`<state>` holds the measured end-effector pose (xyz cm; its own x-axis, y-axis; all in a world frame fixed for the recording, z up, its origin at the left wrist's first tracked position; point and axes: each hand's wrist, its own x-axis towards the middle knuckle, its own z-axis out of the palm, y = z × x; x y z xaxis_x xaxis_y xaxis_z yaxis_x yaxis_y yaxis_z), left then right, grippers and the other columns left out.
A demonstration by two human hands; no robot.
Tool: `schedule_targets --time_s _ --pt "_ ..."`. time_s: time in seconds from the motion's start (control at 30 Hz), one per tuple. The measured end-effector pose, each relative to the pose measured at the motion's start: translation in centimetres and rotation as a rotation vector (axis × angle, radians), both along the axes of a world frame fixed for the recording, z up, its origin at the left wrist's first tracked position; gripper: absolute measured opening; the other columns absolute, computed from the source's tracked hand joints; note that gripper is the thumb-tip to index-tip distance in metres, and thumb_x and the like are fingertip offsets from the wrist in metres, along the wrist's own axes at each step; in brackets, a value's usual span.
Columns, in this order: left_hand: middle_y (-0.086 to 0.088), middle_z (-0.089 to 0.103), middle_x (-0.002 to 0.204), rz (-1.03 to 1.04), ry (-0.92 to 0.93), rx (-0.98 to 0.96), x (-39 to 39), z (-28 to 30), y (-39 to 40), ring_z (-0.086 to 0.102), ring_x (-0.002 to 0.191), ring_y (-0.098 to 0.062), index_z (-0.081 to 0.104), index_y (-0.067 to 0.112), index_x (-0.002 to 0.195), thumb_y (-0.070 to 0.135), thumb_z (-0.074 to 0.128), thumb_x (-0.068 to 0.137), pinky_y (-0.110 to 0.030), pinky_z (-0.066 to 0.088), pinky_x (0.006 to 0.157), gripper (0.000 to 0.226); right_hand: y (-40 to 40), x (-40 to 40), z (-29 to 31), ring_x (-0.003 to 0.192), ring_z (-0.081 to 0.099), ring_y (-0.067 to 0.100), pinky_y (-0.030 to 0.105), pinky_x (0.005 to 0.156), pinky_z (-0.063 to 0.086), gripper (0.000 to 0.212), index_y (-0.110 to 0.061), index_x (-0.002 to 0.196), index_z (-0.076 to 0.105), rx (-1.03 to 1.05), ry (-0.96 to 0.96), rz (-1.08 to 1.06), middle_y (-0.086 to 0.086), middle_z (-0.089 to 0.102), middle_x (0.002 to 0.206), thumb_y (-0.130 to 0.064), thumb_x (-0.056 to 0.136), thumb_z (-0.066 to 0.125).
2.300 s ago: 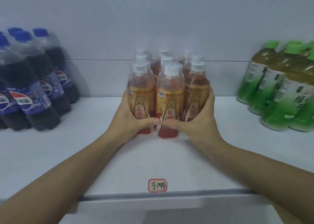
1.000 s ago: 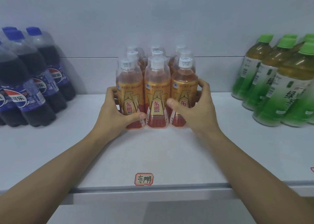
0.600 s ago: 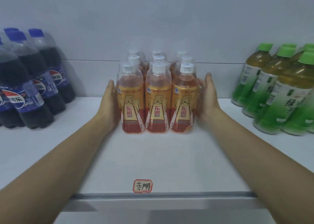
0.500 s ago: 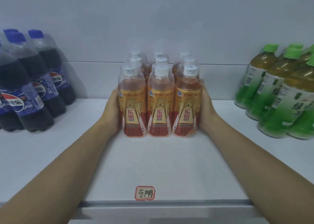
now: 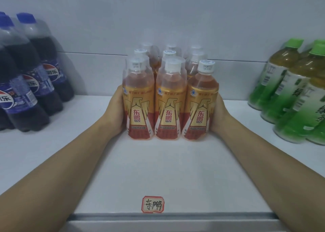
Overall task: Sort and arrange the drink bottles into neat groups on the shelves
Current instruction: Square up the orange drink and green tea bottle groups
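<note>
While the orange drink bottles (image 5: 170,98) are standing upright in a tight block at the middle of the white shelf (image 5: 167,170), you are pressing your left hand (image 5: 115,111) flat on the block's left side and your right hand (image 5: 219,114) flat on its right side, fingers straight. Cola bottles (image 5: 33,77) are standing far left, green tea bottles (image 5: 292,94) far right, and a paper label (image 5: 152,204) is sitting at the front edge.

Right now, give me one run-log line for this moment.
orange bottles: upright block, mid-shelf | left hand: pressed flat on block's left side | right hand: pressed on right side | cola bottles: left | green tea bottles: right
</note>
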<state>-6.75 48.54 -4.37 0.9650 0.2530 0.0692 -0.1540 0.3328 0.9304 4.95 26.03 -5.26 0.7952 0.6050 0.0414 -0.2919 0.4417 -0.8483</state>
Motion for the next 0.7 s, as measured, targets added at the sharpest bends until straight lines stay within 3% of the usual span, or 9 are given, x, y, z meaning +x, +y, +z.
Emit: schedule_targets --time_s 0.1,0.17,0.27,0.37,0.53,0.7 --pt "-0.011 0.074 0.124 -0.018 -0.048 -0.041 0.04 0.23 0.22 0.07 0.116 -0.028 0.08 0.023 0.111 0.052 0.039 0.102 -0.041 0.059 0.091 0.051 0.01 -0.09 -0.23 0.072 0.075 0.015 0.025 0.064 0.059 0.075 -0.023 0.068 0.08 0.003 0.001 -0.043 0.0 0.076 0.075 -0.046 0.109 0.023" --pt "-0.009 0.071 0.129 -0.022 -0.068 -0.066 0.08 0.33 0.56 0.067 0.122 -0.027 0.078 0.023 0.117 0.051 0.033 0.105 -0.042 0.057 0.096 0.054 0.13 -0.16 -0.14 0.081 0.075 0.018 0.029 0.07 0.06 0.07 -0.022 0.077 0.082 0.026 0.019 -0.081 0.003 0.078 0.085 -0.048 0.108 0.025" --pt "-0.007 0.072 0.128 -0.06 -0.089 -0.04 0.05 0.24 0.5 0.068 0.121 -0.026 0.078 0.025 0.118 0.053 0.033 0.105 -0.038 0.058 0.092 0.054 -0.01 -0.06 0.22 0.106 0.072 0.027 0.041 0.092 0.057 0.061 -0.018 0.104 0.08 0.053 0.043 -0.134 0.01 0.076 0.109 -0.052 0.106 0.029" --pt "-0.005 0.074 0.125 -0.119 -0.115 -0.014 -0.08 0.25 0.25 0.07 0.117 -0.023 0.079 0.027 0.117 0.055 0.035 0.104 -0.034 0.059 0.087 0.053 -0.39 0.34 0.11 0.13 0.058 0.037 0.053 0.114 0.04 0.06 -0.015 0.132 0.067 0.062 0.061 -0.13 0.017 0.066 0.133 -0.054 0.105 0.03" --pt "-0.005 0.073 0.127 -0.134 -0.13 0.006 -0.19 0.14 0.28 0.069 0.119 -0.023 0.078 0.028 0.118 0.057 0.031 0.104 -0.034 0.059 0.089 0.056 -0.3 0.23 -0.25 0.115 0.066 0.032 0.049 0.107 0.046 0.057 -0.018 0.109 0.078 0.025 0.075 -0.109 0.012 0.074 0.114 -0.056 0.104 0.035" --pt "-0.006 0.072 0.128 -0.108 -0.099 0.007 -0.04 0.06 0.24 0.068 0.121 -0.024 0.078 0.028 0.118 0.059 0.025 0.105 -0.038 0.058 0.094 0.063 -0.13 -0.26 0.11 0.118 0.062 0.035 0.052 0.113 0.042 0.055 -0.016 0.111 0.075 0.041 0.085 -0.099 0.014 0.072 0.115 -0.053 0.104 0.036"
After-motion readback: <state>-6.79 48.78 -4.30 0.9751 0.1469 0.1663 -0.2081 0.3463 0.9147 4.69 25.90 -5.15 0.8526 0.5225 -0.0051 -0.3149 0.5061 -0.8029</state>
